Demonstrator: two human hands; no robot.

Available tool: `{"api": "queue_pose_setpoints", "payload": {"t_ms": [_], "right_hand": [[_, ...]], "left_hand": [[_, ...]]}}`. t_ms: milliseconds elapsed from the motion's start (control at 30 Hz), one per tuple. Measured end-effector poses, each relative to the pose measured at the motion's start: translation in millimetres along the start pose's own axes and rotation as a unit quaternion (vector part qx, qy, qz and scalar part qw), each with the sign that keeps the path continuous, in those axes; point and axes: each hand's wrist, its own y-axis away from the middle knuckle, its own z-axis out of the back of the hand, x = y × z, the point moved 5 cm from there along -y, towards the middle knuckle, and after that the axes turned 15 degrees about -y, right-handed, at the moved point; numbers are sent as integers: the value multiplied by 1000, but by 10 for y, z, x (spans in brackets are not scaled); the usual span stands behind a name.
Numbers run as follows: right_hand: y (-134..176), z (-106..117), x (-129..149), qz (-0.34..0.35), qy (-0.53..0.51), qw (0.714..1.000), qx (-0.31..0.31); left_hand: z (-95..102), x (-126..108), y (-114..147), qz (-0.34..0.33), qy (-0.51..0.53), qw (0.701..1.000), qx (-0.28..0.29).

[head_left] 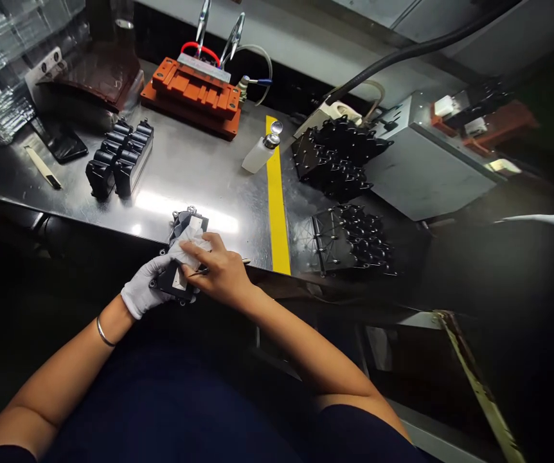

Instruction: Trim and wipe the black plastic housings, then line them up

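Observation:
My left hand (144,288), in a white glove, grips a black plastic housing (165,281) at the table's front edge. The housing has small ring lugs around its rim and a pale strip along its upper face. Bare, my right hand (222,270) presses a crumpled white cloth (190,249) against that face with bent fingers. A thin, pointed object also shows at the right fingers; most of it is hidden, so its kind is unclear. The cloth and fingers cover the middle of the housing.
On the metal table (200,173) stand black housings (121,157), an orange fixture (195,90) and a white pump bottle (261,154). A cutter knife (42,167) and a phone (67,145) lie left. Beyond a yellow stripe (277,212), more black housings (337,157) are stacked beside a grey box (424,167).

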Motion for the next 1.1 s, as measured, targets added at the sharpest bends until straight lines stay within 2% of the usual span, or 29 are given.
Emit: {"api": "queue_pose_setpoints", "payload": {"t_ms": [133, 267, 400, 533, 667, 767, 833, 900, 967, 1100], "right_hand": [[-68, 85, -211, -87, -12, 992, -86], [-126, 62, -287, -52, -18, 997, -52], [-94, 88, -303, -78, -13, 994, -78], [-151, 88, -289, -52, -1, 998, -41], [-319, 286, -638, -160, -5, 983, -94], [-356, 441, -888, -182, 1, 973, -141], [-309, 512, -982, -181, 3, 969, -169], [-223, 563, -1001, -180, -1, 964, -197], [-132, 581, -954, -178, -18, 960, -215], [-31, 450, -783, -167, -102, 969, -152]], "left_hand": [[36, 15, 31, 6, -41, 999, -16], [49, 7, 51, 8, -58, 998, -33], [68, 4, 42, 7, -63, 997, -33], [114, 5, 23, 8, -63, 998, -18], [144, -3, 45, 11, -70, 997, -14], [160, -24, 109, 4, -52, 997, -57], [162, -88, 171, -41, -24, 992, -115], [118, -152, 235, -78, -9, 984, -160], [12, -184, 276, -74, -28, 982, -169], [-219, -221, 330, -67, -179, 969, -158]]}}
